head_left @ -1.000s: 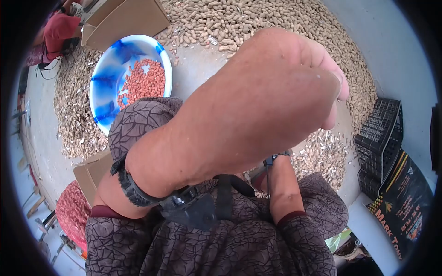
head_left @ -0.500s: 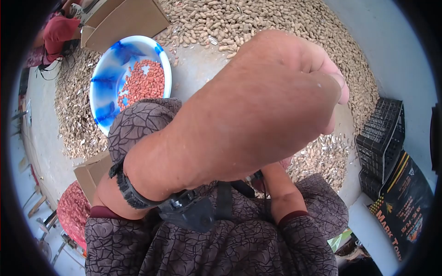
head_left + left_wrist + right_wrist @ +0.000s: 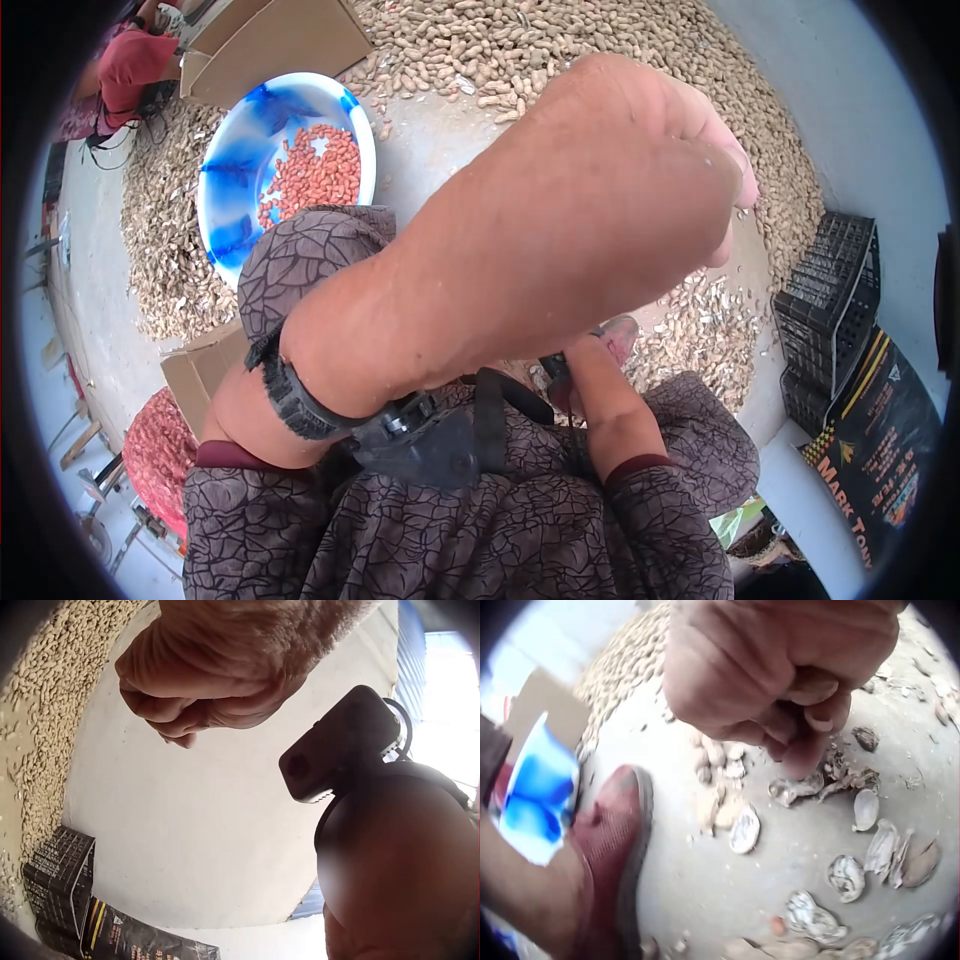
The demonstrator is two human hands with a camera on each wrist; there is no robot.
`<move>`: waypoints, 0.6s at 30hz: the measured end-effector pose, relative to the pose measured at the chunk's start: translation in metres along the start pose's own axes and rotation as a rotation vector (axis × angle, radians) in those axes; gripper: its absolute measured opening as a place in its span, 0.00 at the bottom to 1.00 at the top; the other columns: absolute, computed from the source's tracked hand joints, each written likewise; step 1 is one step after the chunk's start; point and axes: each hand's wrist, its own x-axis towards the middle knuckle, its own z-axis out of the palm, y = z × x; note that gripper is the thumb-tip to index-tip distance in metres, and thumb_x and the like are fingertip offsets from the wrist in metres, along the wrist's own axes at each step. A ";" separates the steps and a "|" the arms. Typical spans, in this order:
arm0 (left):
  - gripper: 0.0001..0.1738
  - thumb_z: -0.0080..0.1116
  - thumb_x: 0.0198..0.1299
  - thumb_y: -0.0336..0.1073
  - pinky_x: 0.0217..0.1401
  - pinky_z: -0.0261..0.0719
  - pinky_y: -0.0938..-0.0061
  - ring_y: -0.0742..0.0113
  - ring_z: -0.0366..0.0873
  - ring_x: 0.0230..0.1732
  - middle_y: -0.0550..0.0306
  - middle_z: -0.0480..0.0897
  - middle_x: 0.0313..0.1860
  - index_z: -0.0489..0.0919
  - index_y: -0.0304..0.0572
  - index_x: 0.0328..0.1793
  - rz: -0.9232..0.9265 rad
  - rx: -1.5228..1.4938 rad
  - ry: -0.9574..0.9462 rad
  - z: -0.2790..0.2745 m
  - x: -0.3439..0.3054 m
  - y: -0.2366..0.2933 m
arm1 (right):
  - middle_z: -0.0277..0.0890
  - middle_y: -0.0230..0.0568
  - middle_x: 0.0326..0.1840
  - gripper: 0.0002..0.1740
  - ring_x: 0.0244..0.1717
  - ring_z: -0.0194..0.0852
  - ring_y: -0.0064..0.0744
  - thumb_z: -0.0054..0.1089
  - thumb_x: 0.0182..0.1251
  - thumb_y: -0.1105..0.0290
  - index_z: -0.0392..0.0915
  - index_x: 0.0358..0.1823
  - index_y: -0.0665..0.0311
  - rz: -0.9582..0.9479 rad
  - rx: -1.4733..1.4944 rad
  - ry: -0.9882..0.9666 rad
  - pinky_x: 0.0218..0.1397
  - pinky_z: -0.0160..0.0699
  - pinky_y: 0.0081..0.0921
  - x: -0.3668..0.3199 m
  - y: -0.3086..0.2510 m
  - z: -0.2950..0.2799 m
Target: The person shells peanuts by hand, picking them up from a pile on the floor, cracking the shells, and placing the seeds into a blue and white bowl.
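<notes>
My left hand (image 3: 610, 190) is raised close to the head camera, its fingers curled in, and nothing shows in it. In the left wrist view the same hand (image 3: 217, 667) stands out against a white wall. My right forearm (image 3: 615, 405) reaches down between the knees, with its hand hidden behind the left arm in the head view. The right wrist view has that right hand (image 3: 780, 682) low over the floor. Its fingers and thumb curl together, the inside hidden. Broken peanut shells (image 3: 847, 877) lie under and around it, one shell piece (image 3: 784, 793) right below the fingertips.
A blue and white basin (image 3: 232, 185) of shelled red peanuts (image 3: 315, 175) stands left. Unshelled peanuts (image 3: 440, 45) heap at the back, beside a cardboard box (image 3: 285, 50). At right are black crates (image 3: 825, 300) and a printed black sack (image 3: 870, 450). Another person (image 3: 135, 70) sits far left.
My left hand has stayed raised, shifting only slightly. My right forearm has drawn back a little toward the body, and a shoe toe now shows beyond it.
</notes>
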 end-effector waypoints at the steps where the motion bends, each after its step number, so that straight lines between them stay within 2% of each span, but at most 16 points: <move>1: 0.13 0.47 0.56 0.33 0.14 0.54 0.89 0.84 0.61 0.13 0.61 0.73 0.19 0.74 0.27 0.39 0.006 -0.002 -0.001 0.001 0.001 0.002 | 0.75 0.50 0.24 0.12 0.29 0.77 0.45 0.48 0.48 0.72 0.71 0.36 0.67 0.045 0.206 0.121 0.29 0.74 0.35 -0.001 0.003 -0.002; 2: 0.10 0.48 0.49 0.29 0.19 0.62 0.86 0.78 0.68 0.18 0.58 0.74 0.20 0.76 0.28 0.34 -0.145 -0.121 0.040 0.002 0.003 0.007 | 0.75 0.50 0.24 0.12 0.29 0.77 0.45 0.48 0.48 0.72 0.71 0.36 0.67 0.045 0.202 0.128 0.29 0.74 0.35 0.000 0.007 -0.008; 3: 0.09 0.49 0.41 0.24 0.24 0.71 0.83 0.72 0.74 0.23 0.54 0.75 0.20 0.78 0.29 0.30 -0.297 -0.239 0.081 0.002 0.004 0.010 | 0.75 0.48 0.23 0.10 0.25 0.76 0.41 0.48 0.49 0.73 0.70 0.34 0.66 0.297 0.576 -0.052 0.22 0.71 0.30 0.000 -0.002 -0.030; 4: 0.09 0.49 0.41 0.24 0.24 0.71 0.83 0.72 0.74 0.23 0.54 0.75 0.20 0.78 0.29 0.30 -0.288 -0.241 0.077 0.003 0.005 0.010 | 0.74 0.45 0.21 0.08 0.21 0.76 0.36 0.48 0.50 0.74 0.69 0.33 0.65 0.548 0.947 -0.238 0.15 0.68 0.25 0.000 -0.006 -0.044; 5: 0.10 0.47 0.43 0.26 0.23 0.68 0.84 0.74 0.72 0.21 0.55 0.75 0.20 0.77 0.30 0.31 -0.344 -0.310 0.101 0.004 0.005 0.008 | 0.74 0.45 0.21 0.08 0.21 0.76 0.36 0.48 0.50 0.74 0.69 0.33 0.65 0.544 0.943 -0.225 0.15 0.68 0.25 -0.001 -0.001 -0.049; 7: 0.10 0.46 0.45 0.27 0.22 0.65 0.86 0.75 0.70 0.20 0.56 0.75 0.20 0.77 0.30 0.32 -0.375 -0.378 0.114 0.004 0.007 0.007 | 0.72 0.41 0.20 0.08 0.16 0.73 0.32 0.47 0.52 0.75 0.68 0.35 0.63 0.500 1.495 -0.267 0.10 0.61 0.16 -0.002 0.007 -0.059; 8: 0.10 0.45 0.46 0.27 0.20 0.63 0.86 0.76 0.67 0.18 0.56 0.74 0.20 0.76 0.30 0.33 -0.400 -0.465 0.105 0.004 0.009 0.006 | 0.72 0.41 0.20 0.08 0.16 0.73 0.32 0.47 0.52 0.75 0.68 0.35 0.63 0.483 1.487 -0.248 0.10 0.61 0.16 -0.002 0.002 -0.072; 10: 0.10 0.45 0.47 0.27 0.18 0.61 0.86 0.77 0.65 0.17 0.57 0.74 0.20 0.75 0.30 0.33 -0.396 -0.548 0.075 0.006 0.011 0.002 | 0.72 0.42 0.20 0.10 0.16 0.74 0.34 0.45 0.51 0.77 0.67 0.37 0.64 0.347 1.687 -0.325 0.10 0.61 0.16 -0.007 -0.024 -0.109; 12: 0.09 0.46 0.58 0.31 0.13 0.54 0.90 0.84 0.59 0.13 0.64 0.73 0.20 0.76 0.32 0.37 -0.445 -0.529 0.105 0.008 0.013 -0.008 | 0.71 0.43 0.20 0.10 0.16 0.72 0.33 0.46 0.50 0.76 0.67 0.37 0.63 0.275 1.713 -0.238 0.10 0.59 0.16 -0.008 -0.040 -0.134; 14: 0.09 0.46 0.58 0.31 0.13 0.54 0.90 0.84 0.60 0.13 0.64 0.73 0.20 0.76 0.33 0.36 -0.449 -0.507 0.115 0.011 0.013 -0.011 | 0.70 0.43 0.20 0.10 0.16 0.69 0.33 0.48 0.50 0.75 0.67 0.37 0.64 0.090 1.841 -0.178 0.10 0.58 0.17 -0.010 -0.052 -0.158; 18: 0.08 0.46 0.58 0.32 0.13 0.54 0.90 0.84 0.61 0.14 0.66 0.73 0.19 0.75 0.35 0.35 -0.479 -0.510 0.115 0.019 0.013 -0.022 | 0.67 0.42 0.18 0.09 0.15 0.67 0.32 0.49 0.50 0.74 0.66 0.35 0.65 -0.142 1.788 -0.119 0.10 0.56 0.15 -0.028 -0.075 -0.208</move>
